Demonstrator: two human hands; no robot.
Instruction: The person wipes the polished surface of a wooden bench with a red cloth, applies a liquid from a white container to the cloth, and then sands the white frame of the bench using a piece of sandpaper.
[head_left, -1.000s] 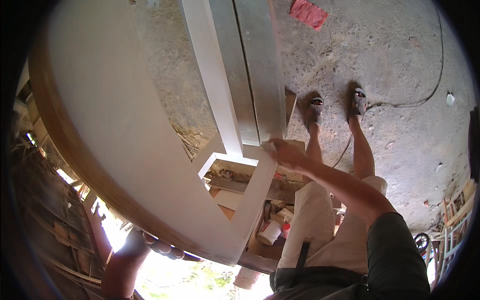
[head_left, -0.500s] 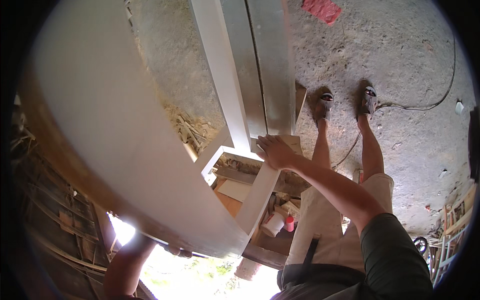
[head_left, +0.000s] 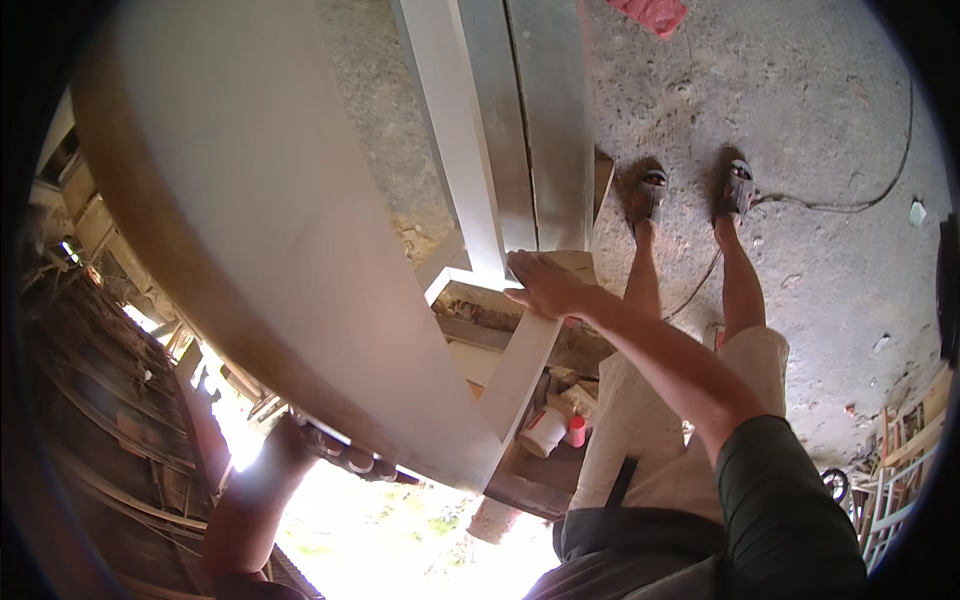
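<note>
With the white panel (head_left: 290, 250) at left, steady support seems best from the left hand (head_left: 308, 440) at its near brown edge (head_left: 190, 285), grip unclear, and even pressure from the right hand (head_left: 547, 287), fingers stretched flat on the white frame (head_left: 522, 358).

Right hand (head_left: 548, 287) on white frame (head_left: 524, 364)

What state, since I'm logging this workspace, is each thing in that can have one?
Large white panel with curved brown edge: left hand at its rim, fingers curled.
White slanting bar: right hand resting on its upper end, fingers extended.
White cylindrical tub: upright or tipped, unclear.
Long thin dark cable: loosely curved on the grey floor.
Flat red piece: on the floor, partly out of view.
Dark open-toed sandals: worn.
</note>
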